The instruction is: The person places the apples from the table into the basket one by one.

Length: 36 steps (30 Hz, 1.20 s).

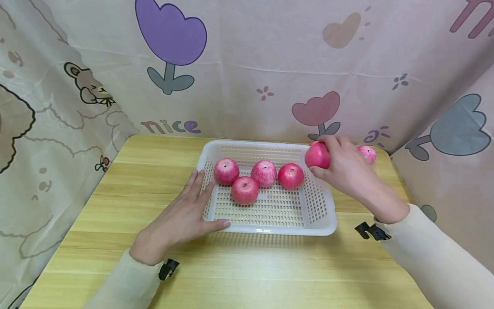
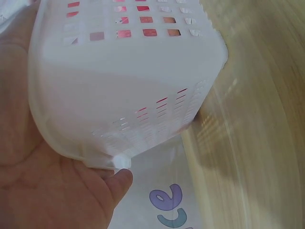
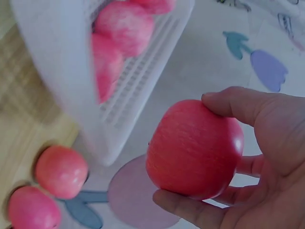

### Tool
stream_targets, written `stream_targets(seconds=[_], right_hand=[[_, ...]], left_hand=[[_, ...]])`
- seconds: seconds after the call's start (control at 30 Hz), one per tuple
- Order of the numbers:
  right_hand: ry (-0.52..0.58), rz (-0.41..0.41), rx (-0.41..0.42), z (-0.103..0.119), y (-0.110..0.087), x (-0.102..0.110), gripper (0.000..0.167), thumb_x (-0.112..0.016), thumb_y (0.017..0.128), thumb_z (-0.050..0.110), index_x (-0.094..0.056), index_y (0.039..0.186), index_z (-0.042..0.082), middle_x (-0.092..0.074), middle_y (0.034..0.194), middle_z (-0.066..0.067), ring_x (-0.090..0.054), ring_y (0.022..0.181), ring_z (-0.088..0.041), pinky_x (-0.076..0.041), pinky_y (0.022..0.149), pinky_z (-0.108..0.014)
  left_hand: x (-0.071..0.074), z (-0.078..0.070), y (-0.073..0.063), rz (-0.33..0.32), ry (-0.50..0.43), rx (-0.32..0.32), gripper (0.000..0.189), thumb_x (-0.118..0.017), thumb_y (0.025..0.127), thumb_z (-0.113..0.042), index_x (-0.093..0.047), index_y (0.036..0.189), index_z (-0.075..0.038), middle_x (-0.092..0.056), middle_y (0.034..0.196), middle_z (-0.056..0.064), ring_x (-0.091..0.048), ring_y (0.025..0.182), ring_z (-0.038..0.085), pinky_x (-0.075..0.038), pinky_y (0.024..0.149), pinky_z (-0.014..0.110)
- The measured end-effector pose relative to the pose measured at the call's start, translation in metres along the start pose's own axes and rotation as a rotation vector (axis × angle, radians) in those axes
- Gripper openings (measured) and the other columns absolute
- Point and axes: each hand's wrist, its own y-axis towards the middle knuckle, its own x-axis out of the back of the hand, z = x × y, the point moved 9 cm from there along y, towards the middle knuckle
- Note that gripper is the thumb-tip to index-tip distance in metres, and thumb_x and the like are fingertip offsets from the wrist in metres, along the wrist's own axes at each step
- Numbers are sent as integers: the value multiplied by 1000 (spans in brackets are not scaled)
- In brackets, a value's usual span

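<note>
A white perforated plastic basket (image 1: 263, 229) holds several red-pink apples, among them an apple (image 1: 245, 190) nearest the front. My left hand (image 1: 185, 212) rests at its front left corner, fingers laid along the left rim and thumb on the front rim. In the left wrist view the palm lies along the rim of the basket (image 2: 128, 71). My right hand (image 1: 347, 165) holds a red apple (image 3: 193, 150) between thumb and fingers, raised over the basket's back right corner in the head view.
Right of the basket, an apple (image 3: 62, 171) and another apple (image 3: 33, 208) sit close together on the wooden table (image 1: 247, 270). A printed cloth (image 1: 247, 77) hangs behind the table and along both sides.
</note>
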Motion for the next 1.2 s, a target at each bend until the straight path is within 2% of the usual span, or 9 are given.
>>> stream_targets(seconds=[0.2, 0.37, 0.53, 0.77, 0.9, 1.0, 1.2], right_hand=[[5, 84, 59, 33, 7, -14, 75, -83, 87, 32, -45, 146, 3, -49, 140, -26, -62, 107, -44, -60, 84, -60], [-49, 132, 132, 56, 7, -35, 78, -85, 85, 35, -47, 145, 3, -53, 135, -23, -63, 106, -39, -61, 84, -55], [-116, 179, 202, 73, 5, -58, 83, -87, 83, 36, -50, 146, -3, -58, 127, -24, -63, 109, -38, -60, 89, -52], [-179, 264, 222, 80, 6, -87, 84, -87, 84, 41, -52, 145, -5, -60, 119, -21, -63, 100, -32, -59, 88, -47], [-196, 288, 236, 82, 8, -93, 86, -86, 83, 43, -52, 145, -6, -61, 113, -18, -62, 94, -28, -60, 84, -43], [-204, 296, 245, 83, 11, -95, 80, -85, 83, 43, -55, 140, -5, -61, 107, -15, -61, 91, -27, -59, 81, -42], [-240, 338, 286, 84, 12, -106, 74, -86, 83, 43, -57, 135, -1, -61, 110, -14, -62, 95, -26, -60, 86, -43]], left_hand=[[1, 0, 0, -3, 1, 2, 131, -47, 79, -98, -22, 168, -5, 5, 177, 22, 11, 164, 38, -22, 127, 62], [2, 0, 0, -4, 0, 1, 132, -47, 79, -98, -21, 168, -5, 6, 177, 21, 11, 164, 38, -22, 127, 62], [2, 0, 0, 0, -3, 3, 132, -47, 79, -98, -21, 168, -5, 7, 177, 21, 12, 164, 37, -21, 127, 62], [2, 0, 0, 1, -5, 3, 131, -49, 79, -97, -21, 168, -5, 6, 177, 21, 11, 164, 38, -21, 127, 62], [2, 1, 0, 3, -8, 9, 131, -49, 79, -97, -21, 168, -5, 6, 177, 21, 11, 164, 38, -22, 127, 63], [1, 2, 0, 2, -10, 11, 131, -50, 79, -97, -21, 168, -5, 6, 177, 21, 11, 164, 38, -23, 127, 63], [0, 1, 1, 0, -19, 7, 131, -51, 79, -97, -22, 168, -5, 5, 177, 21, 10, 164, 38, -24, 126, 63]])
